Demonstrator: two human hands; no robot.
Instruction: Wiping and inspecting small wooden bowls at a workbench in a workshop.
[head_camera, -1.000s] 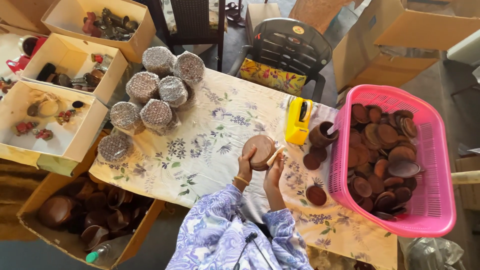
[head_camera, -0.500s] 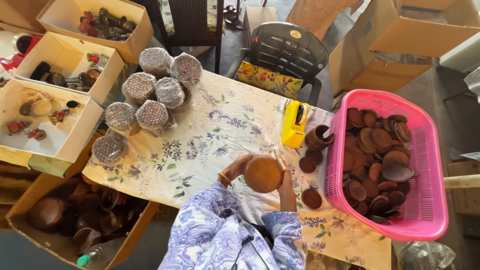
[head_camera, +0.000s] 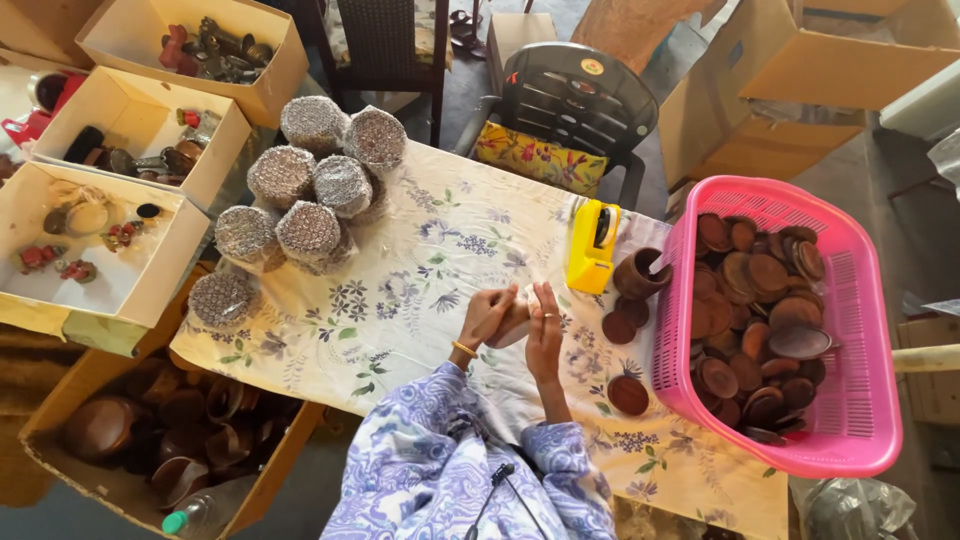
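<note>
The round brown clay piece (head_camera: 512, 325), turned face-up half a second ago, now sits edge-on and mostly hidden between the left hand (head_camera: 487, 317) and right hand (head_camera: 545, 335), fingers flat around it. Seven foil-wrapped bundles (head_camera: 310, 185) lie far left, a pink basket (head_camera: 860, 400) right, on a floral tablecloth (head_camera: 400, 300) amid cardboard boxes.

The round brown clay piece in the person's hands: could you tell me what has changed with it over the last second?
The left hand and right hand have turned it, closing around the clay piece until it is mostly hidden. The pink basket, yellow tape dispenser and wrapped bundles stayed put.
</note>
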